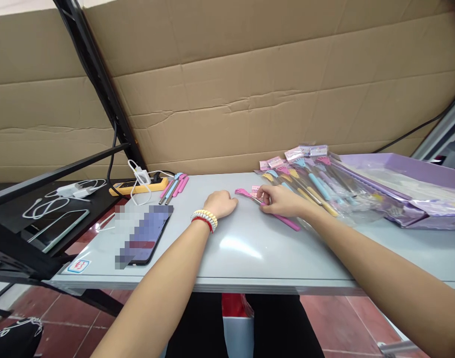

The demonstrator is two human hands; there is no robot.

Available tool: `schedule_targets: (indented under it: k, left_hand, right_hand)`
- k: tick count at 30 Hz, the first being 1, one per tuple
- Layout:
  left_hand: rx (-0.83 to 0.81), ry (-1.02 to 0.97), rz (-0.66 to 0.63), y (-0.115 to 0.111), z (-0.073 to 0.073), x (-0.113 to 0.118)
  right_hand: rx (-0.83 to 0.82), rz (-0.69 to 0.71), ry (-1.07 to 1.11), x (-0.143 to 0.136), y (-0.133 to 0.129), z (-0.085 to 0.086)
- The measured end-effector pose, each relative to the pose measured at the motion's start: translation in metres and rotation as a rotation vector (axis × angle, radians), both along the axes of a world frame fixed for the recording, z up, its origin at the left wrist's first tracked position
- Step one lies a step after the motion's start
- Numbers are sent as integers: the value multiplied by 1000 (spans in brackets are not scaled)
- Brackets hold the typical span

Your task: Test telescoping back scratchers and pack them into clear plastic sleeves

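My right hand has its fingers closed on a pink back scratcher lying on the grey table; its hand-shaped head points left. A small pink label card shows beside the fingers. My left hand rests on the table just left of the scratcher's head, fingers curled; what they hold, if anything, is hidden. Several packaged back scratchers in pink, blue and yellow are piled right of my right hand. A few unpackaged ones lie at the back left.
A purple box with plastic bags stands on the right. The phone lies front left, near a yellow power strip with white cables. Black shelf posts rise at the left, and cardboard lines the back.
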State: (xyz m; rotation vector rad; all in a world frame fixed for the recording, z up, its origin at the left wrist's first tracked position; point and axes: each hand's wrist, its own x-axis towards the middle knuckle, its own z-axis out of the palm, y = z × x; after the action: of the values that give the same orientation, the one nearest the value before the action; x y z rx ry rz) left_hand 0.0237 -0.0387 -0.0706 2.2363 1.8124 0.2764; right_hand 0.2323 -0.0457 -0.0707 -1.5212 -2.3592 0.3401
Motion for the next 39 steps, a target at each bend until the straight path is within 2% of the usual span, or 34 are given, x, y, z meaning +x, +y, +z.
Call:
schedule_targets:
  k: [4, 8, 15, 18, 23, 26, 30, 32, 36, 39]
  left_hand:
    - [-145, 21, -33, 5, 9, 0]
    - [-215, 69, -80, 10, 17, -2]
    - [-312, -115, -164, 22, 11, -18]
    - [-259, -212, -130, 20, 5, -20]
    - [-40, -223, -128, 13, -1, -18]
    - [67, -173, -22, 13, 0, -19]
    - [327, -53, 258, 19, 2, -31]
    - [376, 6, 365, 23, 1, -39]
    - [267, 88, 544, 33, -7, -54]
    - [140, 88, 607, 39, -12, -60]
  right_hand:
    - [30, -5, 40, 0, 3, -4]
    - [64, -19, 96, 0, 7, -9]
    - [86, -85, 96, -1, 8, -9]
    - [67, -86, 87, 0, 6, -6]
    - [2, -91, 42, 1, 1, 2]
    - [-14, -89, 20, 4, 0, 4]
    - [-10, -73, 35, 8, 2, 2]
    - [-22, -69, 48, 10, 3, 1]
    - [-45, -61, 61, 12, 4, 0]
    - [-49, -52, 69, 11, 3, 1]
